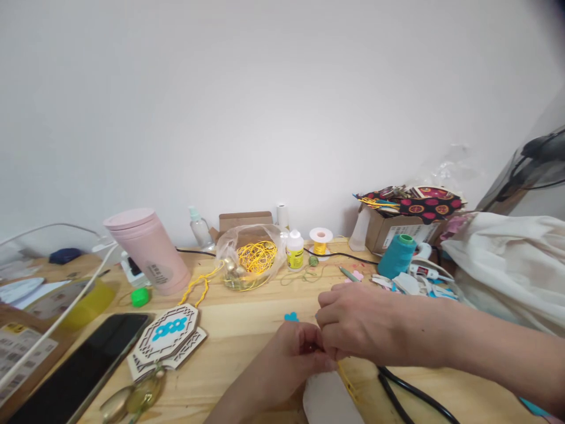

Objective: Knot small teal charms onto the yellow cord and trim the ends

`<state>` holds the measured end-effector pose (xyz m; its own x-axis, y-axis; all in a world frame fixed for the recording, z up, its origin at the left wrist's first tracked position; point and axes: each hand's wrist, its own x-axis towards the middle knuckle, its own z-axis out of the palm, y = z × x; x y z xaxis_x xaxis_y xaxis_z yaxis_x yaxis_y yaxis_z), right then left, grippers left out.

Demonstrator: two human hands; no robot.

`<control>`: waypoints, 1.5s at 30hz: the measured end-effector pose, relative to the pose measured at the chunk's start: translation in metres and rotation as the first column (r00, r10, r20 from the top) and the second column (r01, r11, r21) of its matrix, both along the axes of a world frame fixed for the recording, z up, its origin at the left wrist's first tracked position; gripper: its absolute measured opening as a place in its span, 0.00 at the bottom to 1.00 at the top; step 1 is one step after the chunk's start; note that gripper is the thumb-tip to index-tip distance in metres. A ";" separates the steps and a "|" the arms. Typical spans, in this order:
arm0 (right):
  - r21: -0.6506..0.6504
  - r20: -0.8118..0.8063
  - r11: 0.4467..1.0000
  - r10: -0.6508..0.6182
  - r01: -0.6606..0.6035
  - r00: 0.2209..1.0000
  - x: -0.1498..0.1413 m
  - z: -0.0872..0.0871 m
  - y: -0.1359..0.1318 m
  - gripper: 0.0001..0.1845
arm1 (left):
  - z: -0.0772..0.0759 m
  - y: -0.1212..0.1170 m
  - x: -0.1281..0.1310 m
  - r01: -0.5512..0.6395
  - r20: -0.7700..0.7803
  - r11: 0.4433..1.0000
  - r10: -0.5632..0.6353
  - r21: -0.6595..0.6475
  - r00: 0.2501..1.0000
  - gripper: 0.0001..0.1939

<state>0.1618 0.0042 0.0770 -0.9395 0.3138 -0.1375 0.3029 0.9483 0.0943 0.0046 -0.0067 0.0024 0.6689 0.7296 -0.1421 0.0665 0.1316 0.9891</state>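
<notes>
My left hand (pixel 289 356) and my right hand (pixel 362 321) meet low at the middle of the wooden table (pixel 247 321), fingers pinched together on something small that I cannot make out. A white flat piece (pixel 329 400) with a yellow strip lies just under them. A small blue cut-out (pixel 291 317) sits on the table right behind my left hand. A wooden octagonal ornament (pixel 168 340) with a blue centre and a yellow cord lies to the left.
A pink tumbler (pixel 150 250), a bag of yellow wire (pixel 251 259), a glue bottle (pixel 294 250), a yellow spool (pixel 320 241), a teal thread cone (pixel 397 256), a cardboard box (pixel 397 227), a phone (pixel 83 368), white cloth (pixel 507 265) and a black cable (pixel 410 394).
</notes>
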 end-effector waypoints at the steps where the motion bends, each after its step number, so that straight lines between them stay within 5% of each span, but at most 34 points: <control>1: -0.007 0.002 1.000 0.005 -0.005 1.000 -0.001 0.001 0.000 0.05 | -0.001 0.000 0.000 0.007 0.010 1.000 -0.006 -0.007 1.000 0.02; 22: -0.140 -0.146 0.945 -0.315 0.295 0.938 0.005 0.000 -0.011 0.06 | -0.006 0.001 0.000 -0.182 0.101 0.981 0.188 -0.070 0.977 0.05; 40: -0.009 -0.406 0.918 -0.365 0.396 0.838 0.002 -0.029 -0.015 0.04 | -0.003 0.001 -0.004 -0.197 0.231 0.926 0.278 -0.322 0.932 0.07; 45: -0.119 -0.486 0.900 -0.421 0.420 0.765 0.001 -0.031 -0.017 0.03 | -0.001 -0.001 -0.004 -0.222 0.214 0.927 0.293 -0.302 0.932 0.06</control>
